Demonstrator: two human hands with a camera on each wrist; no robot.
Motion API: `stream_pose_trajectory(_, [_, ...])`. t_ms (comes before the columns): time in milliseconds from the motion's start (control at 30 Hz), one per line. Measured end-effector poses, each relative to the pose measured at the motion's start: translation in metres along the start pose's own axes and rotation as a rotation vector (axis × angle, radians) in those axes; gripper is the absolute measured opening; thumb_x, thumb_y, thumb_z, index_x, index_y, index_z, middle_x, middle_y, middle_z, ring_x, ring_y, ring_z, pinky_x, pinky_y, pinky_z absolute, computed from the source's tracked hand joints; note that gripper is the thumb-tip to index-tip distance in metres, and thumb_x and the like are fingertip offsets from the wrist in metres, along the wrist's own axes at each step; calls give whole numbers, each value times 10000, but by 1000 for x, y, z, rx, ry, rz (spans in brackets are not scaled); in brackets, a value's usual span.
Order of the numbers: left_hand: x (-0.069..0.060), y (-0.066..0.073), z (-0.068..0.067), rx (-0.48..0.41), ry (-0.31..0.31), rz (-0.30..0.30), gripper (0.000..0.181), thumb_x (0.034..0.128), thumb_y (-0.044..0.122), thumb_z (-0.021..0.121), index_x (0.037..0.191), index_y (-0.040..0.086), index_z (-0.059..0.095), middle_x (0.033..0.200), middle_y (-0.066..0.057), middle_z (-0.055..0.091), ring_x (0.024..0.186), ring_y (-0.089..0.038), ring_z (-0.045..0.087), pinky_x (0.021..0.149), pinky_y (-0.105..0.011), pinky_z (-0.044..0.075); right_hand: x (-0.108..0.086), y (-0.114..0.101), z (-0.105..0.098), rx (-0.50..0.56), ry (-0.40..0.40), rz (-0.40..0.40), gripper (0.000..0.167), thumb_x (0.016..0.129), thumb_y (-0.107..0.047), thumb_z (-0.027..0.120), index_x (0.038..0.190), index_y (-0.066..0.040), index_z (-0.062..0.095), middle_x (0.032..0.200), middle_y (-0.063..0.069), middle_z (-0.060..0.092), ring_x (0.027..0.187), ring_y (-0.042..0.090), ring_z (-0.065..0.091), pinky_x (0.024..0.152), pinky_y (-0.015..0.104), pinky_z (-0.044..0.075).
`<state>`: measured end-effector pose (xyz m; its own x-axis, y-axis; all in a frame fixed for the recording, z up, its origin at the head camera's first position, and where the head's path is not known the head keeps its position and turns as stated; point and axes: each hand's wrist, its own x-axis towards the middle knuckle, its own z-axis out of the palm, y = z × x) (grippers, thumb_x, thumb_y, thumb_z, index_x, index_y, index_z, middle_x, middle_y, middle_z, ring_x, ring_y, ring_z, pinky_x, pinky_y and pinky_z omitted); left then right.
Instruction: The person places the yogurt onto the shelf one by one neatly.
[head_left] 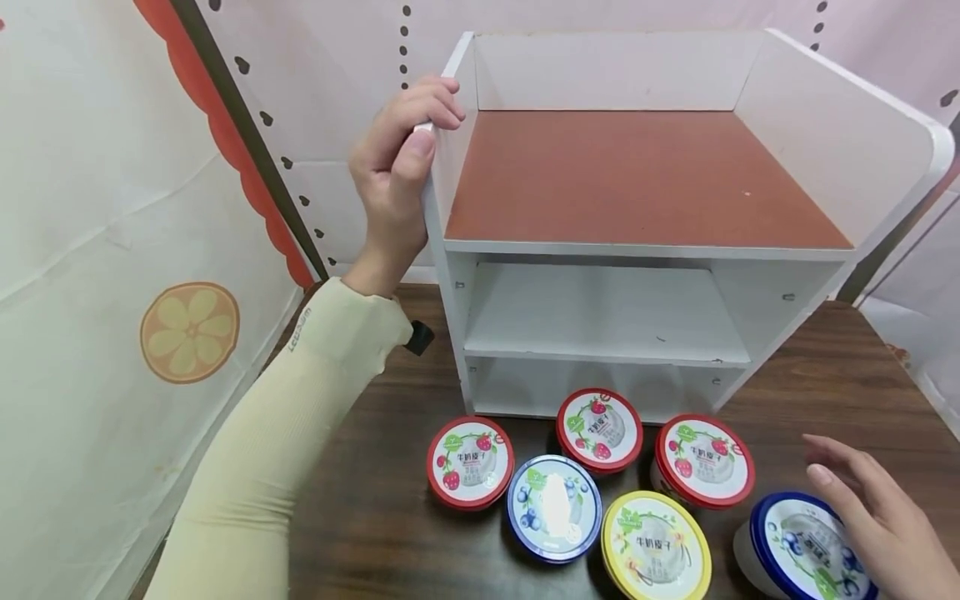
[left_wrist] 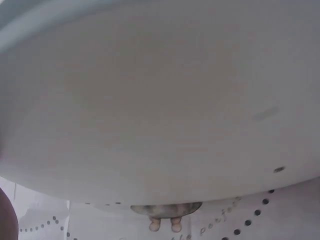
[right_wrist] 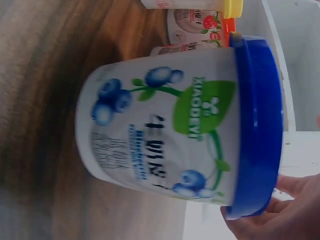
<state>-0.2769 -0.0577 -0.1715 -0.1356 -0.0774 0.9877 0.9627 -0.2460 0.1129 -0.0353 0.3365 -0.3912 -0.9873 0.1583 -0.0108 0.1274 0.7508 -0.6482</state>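
My left hand (head_left: 397, 167) grips the top edge of the left side panel of a white shelf unit (head_left: 600, 250), fingers curled over it. That panel (left_wrist: 150, 110) fills most of the left wrist view. My right hand (head_left: 885, 517) is at the right, its fingers loosely bent over the upper right of a blue-lidded tub (head_left: 813, 550). In the right wrist view, fingertips of the right hand (right_wrist: 285, 215) lie at the rim of the blue lid (right_wrist: 257, 125); whether they touch it I cannot tell. The tub stands upright on the table.
Three red-lidded tubs (head_left: 470, 462) (head_left: 600, 430) (head_left: 705, 461), another blue-lidded tub (head_left: 554, 508) and a yellow-lidded tub (head_left: 656, 546) stand on the wooden table (head_left: 375, 500) before the shelf unit. Patterned cloth (head_left: 97, 250) hangs at the left and behind.
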Motion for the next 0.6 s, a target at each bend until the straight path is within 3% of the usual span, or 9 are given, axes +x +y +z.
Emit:
stream_pose_trajectory(67, [2,0,0,3,1,19,279,756,99,418,744,-154,535,785,-49,628,922,-298,593,1009,-512,380,0,0,1,5,-55,62,599,1056,-355,355,1460,80,275,1358,356,362,1161,560,395,833,726,344])
stream_pose_trajectory(133, [4,0,-1,7,4,33,274,748,97,418,715,-150,532,740,-78,616,886,-292,600,1004,-526,384,-1,0,3,4,-89,104,615,1057,-384,324,1463,73,268,1366,362,361,1172,580,384,834,742,338])
stream_pose_trajectory(267, [5,1,-1,28,8,46,278,744,105,416,693,-142,530,690,-132,596,846,-282,604,972,-519,413,-4,0,7,-2,-83,103,590,1061,-374,306,1448,72,303,1332,341,414,1146,559,426,819,734,360])
stream_pose_trajectory(500, [5,2,-4,76,13,51,297,741,126,413,688,-134,545,678,-147,598,837,-274,606,915,-476,443,-6,11,13,87,-84,92,566,1071,-339,239,1437,86,306,1331,347,437,1159,563,443,814,691,397])
stream_pose_trajectory(600, [5,5,-6,91,14,51,301,740,132,407,688,-133,539,677,-172,588,828,-281,597,906,-467,443,-5,17,18,116,-106,92,573,1068,-356,208,1445,66,305,1344,311,447,1110,352,559,831,528,469])
